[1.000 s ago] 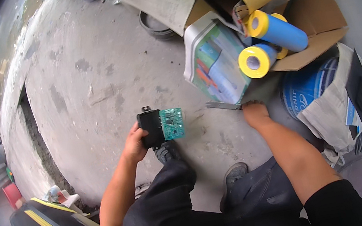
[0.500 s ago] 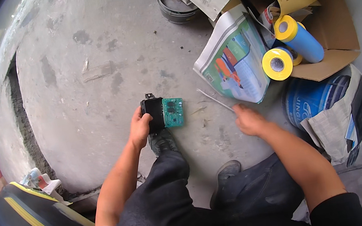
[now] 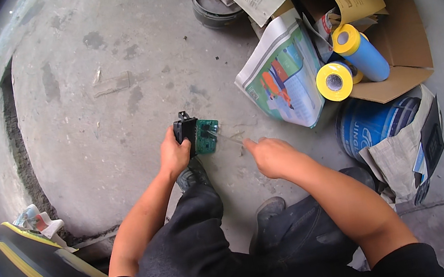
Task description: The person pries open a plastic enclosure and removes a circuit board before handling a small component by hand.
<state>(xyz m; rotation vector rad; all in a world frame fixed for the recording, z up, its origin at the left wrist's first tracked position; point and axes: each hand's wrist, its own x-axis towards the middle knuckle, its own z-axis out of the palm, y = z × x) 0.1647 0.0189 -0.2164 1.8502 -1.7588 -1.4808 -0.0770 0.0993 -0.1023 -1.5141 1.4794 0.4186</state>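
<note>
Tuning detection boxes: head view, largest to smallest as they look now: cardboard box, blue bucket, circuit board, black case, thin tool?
1. Cardboard box
2. Blue bucket, partly covered
3. Circuit board and black case: too alike to rank
4. Thin tool, blurred

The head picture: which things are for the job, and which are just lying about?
Seem in use:
black rectangular plastic case and green circuit board, left hand
thin, straight grey tool, right hand

Seem just lying about:
blue cylindrical rolls with yellow ends
open brown cardboard box
</note>
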